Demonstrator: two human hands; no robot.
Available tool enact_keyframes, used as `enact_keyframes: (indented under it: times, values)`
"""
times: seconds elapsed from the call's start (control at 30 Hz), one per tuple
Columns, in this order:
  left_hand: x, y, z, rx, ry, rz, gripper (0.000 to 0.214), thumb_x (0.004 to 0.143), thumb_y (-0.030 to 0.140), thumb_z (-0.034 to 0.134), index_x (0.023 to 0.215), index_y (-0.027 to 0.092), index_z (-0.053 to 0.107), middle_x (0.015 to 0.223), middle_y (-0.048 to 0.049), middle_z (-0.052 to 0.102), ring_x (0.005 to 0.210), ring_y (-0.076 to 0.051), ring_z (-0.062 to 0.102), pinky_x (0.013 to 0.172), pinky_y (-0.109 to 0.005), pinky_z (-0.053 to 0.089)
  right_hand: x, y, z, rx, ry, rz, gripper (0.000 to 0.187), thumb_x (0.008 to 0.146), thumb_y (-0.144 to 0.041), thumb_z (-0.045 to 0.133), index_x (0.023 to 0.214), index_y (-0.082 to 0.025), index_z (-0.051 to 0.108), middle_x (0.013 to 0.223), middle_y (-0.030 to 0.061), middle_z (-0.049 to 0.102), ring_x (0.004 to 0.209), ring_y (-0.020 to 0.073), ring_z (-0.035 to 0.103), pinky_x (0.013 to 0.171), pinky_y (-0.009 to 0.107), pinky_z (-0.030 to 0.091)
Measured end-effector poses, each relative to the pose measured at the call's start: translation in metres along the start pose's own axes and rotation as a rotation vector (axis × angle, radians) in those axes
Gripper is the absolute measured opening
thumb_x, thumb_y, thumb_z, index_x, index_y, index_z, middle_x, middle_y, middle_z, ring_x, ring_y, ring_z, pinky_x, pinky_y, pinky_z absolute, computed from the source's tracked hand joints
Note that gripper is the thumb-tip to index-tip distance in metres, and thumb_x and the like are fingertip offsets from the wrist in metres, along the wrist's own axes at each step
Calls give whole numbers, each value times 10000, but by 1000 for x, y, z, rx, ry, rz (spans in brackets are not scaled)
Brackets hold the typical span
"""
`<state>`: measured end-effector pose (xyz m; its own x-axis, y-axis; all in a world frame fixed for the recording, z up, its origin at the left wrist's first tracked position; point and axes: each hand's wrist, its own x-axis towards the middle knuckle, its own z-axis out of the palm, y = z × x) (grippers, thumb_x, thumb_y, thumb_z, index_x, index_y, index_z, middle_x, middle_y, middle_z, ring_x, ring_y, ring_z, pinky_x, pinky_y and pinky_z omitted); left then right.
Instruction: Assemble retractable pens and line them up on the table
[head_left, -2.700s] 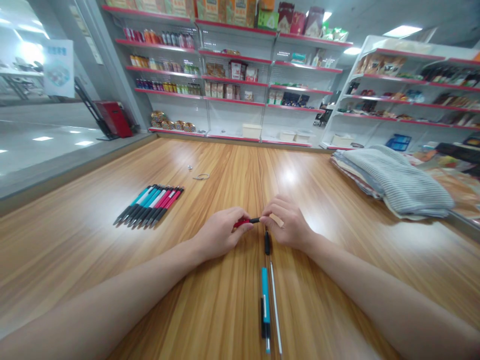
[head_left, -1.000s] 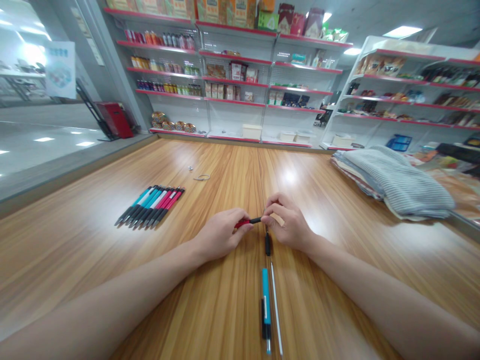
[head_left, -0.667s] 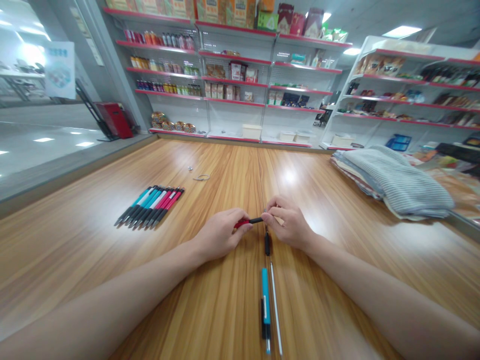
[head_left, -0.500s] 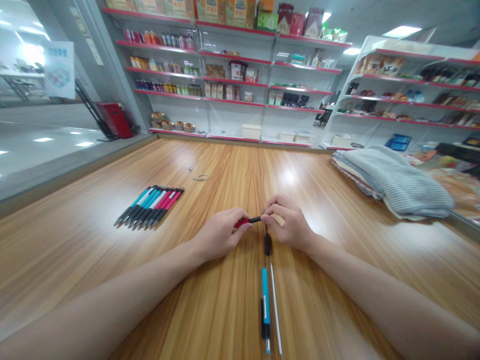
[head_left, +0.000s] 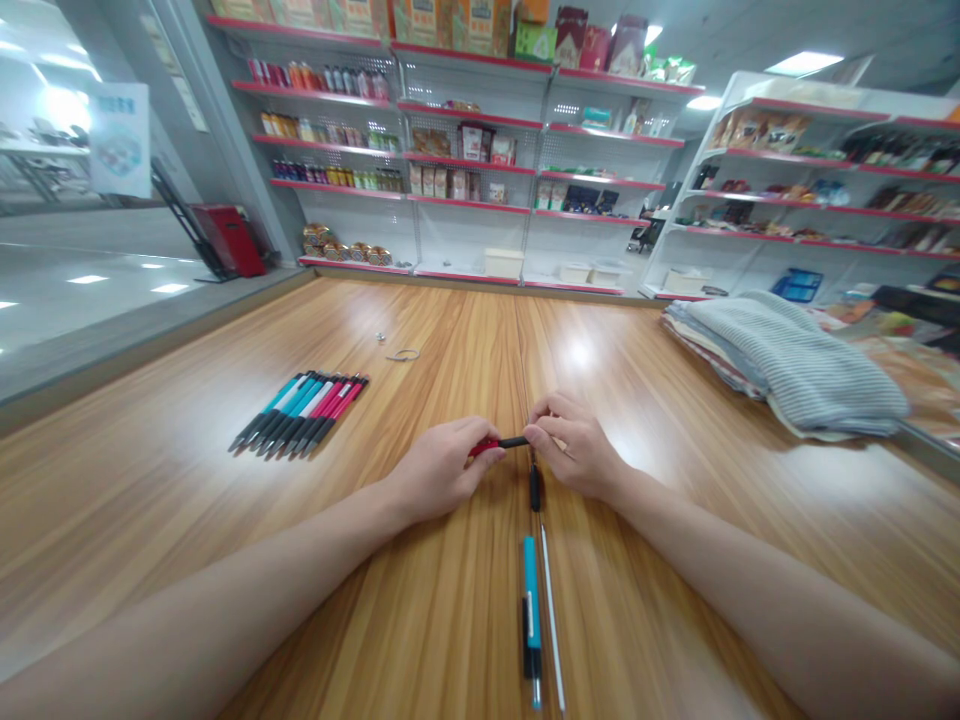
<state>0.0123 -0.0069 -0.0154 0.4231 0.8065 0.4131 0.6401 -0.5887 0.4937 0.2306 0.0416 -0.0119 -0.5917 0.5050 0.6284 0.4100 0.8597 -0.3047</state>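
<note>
Between my hands lies a red pen [head_left: 513, 442] with a black grip, held sideways just above the table. My left hand [head_left: 442, 465] is closed round its red barrel. The fingertips of my right hand [head_left: 574, 445] pinch the black grip end, and the pen's tip is hidden by them. Below my right hand a loose black pen grip [head_left: 535, 488] lies along the table seam. Nearer to me are a blue pen barrel [head_left: 532, 600] with a black clip and a thin white refill [head_left: 552, 620], side by side.
Several blue, white and pink pens [head_left: 300, 412] lie in a row at the left. A thin ring [head_left: 403, 355] and a small metallic piece [head_left: 380, 337] lie farther back. Folded cloths [head_left: 787, 360] are stacked at the right. Stocked shelves [head_left: 472, 115] stand beyond the table [head_left: 450, 330].
My right fingertips have shifted very slightly to the right, with a little more of the black grip showing. Everything on the table stays where it was.
</note>
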Motion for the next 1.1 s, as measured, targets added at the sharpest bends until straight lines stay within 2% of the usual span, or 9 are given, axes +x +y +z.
enact_keyframes:
  times: [0.1, 0.23, 0.37, 0.47, 0.67, 0.8, 0.9, 1.1]
  values:
    - [0, 0, 0, 1, -1, -3, 138, 925, 283, 481, 908, 185, 576, 846, -26, 613, 769, -144, 555, 685, -265, 411, -1, 0, 1, 6, 4, -7, 218, 909, -243, 520, 707, -182, 579, 840, 62, 549, 813, 187, 499, 747, 371, 441]
    - [1, 0, 1, 12, 9, -4, 158, 930, 298, 475, 901, 180, 575, 822, -26, 607, 749, -143, 547, 666, -263, 399, -1, -1, -1, 26, 20, -5, 91, 889, -239, 544, 849, -175, 595, 908, 80, 548, 865, 202, 508, 765, 379, 453]
    - [0, -1, 1, 8, 11, -6, 160, 933, 300, 468, 918, 180, 573, 819, -24, 603, 745, -141, 544, 660, -258, 394, -1, -4, -3, 44, 23, -12, 79, 874, -220, 552, 925, -171, 585, 937, 85, 544, 900, 211, 512, 791, 387, 455]
    - [0, -1, 1, 11, 6, -5, 162, 934, 305, 467, 917, 180, 568, 820, -20, 600, 740, -138, 539, 661, -259, 391, -1, -4, -3, 54, 16, -7, 81, 872, -223, 551, 922, -170, 588, 933, 84, 540, 896, 210, 514, 789, 385, 454]
    - [1, 0, 0, 4, -7, 2, 148, 932, 289, 469, 915, 181, 569, 839, -20, 607, 765, -140, 548, 681, -260, 396, -1, -1, 0, 2, 8, 14, 181, 897, -237, 527, 735, -174, 576, 887, 74, 529, 844, 193, 506, 763, 365, 442]
    - [1, -1, 1, 3, 1, -10, 152, 934, 297, 466, 922, 185, 569, 845, -18, 610, 768, -139, 553, 684, -259, 398, -1, -3, -1, 27, 26, 10, 56, 878, -218, 546, 877, -174, 579, 930, 82, 530, 890, 206, 512, 792, 372, 450]
    - [0, -2, 2, 0, 5, -13, 160, 937, 305, 462, 936, 187, 569, 859, -20, 615, 782, -140, 558, 696, -259, 403, 0, -4, -3, 53, 26, 1, 94, 861, -187, 544, 953, -178, 559, 954, 87, 529, 923, 217, 512, 809, 381, 453]
    - [0, 1, -1, 38, 5, -17, 163, 939, 286, 439, 900, 179, 555, 859, -31, 614, 776, -146, 554, 678, -260, 397, 0, -5, -5, 65, 39, 2, 111, 839, -166, 542, 949, -182, 535, 935, 82, 529, 903, 221, 513, 793, 381, 452]
